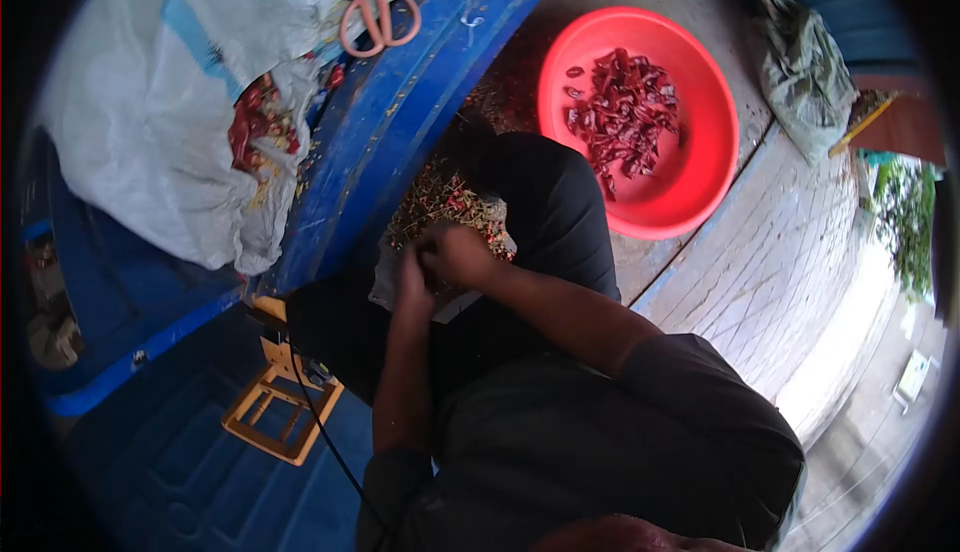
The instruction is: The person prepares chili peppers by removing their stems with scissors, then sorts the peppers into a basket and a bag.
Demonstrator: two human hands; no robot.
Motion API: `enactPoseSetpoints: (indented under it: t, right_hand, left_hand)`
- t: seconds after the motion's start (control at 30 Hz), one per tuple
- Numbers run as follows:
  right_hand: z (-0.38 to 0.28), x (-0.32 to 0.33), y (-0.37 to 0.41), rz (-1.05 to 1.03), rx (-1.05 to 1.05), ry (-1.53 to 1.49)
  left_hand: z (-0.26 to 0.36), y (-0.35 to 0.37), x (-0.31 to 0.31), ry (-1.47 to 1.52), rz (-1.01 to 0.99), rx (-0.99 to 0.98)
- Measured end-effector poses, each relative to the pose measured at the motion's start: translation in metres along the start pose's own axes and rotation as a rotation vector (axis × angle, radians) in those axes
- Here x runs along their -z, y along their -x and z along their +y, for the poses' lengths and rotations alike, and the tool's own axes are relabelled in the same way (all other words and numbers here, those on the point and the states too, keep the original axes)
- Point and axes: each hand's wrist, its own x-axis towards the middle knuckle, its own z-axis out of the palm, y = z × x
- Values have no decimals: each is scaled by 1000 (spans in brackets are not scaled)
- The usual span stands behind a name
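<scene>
My left hand and my right hand meet over a heap of stems and red bits between my legs. The fingers of both hands are bent close together, dark and partly blurred, and anything between them is too small to make out. Beyond my right knee, a red basin holds dried red chili pieces. To the left, a white woven sack lies open, showing red chilies at its mouth.
Pink-handled scissors lie at the sack's edge, beside a blue metal ledge. A small wooden stool stands at the lower left near a black cable. A crumpled greenish sack is at the upper right.
</scene>
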Motion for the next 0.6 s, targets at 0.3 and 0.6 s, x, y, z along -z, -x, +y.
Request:
enactPoseSetpoints:
  t: [0.3,0.6]
  right_hand:
    - [14,-15,-5,15,-263,-287]
    - [-11,-34,9,-233,-542,-813]
  left_hand:
    - [-25,-22,45,-170,-64,-21]
    - [-13,35,80,-7,-194,-181]
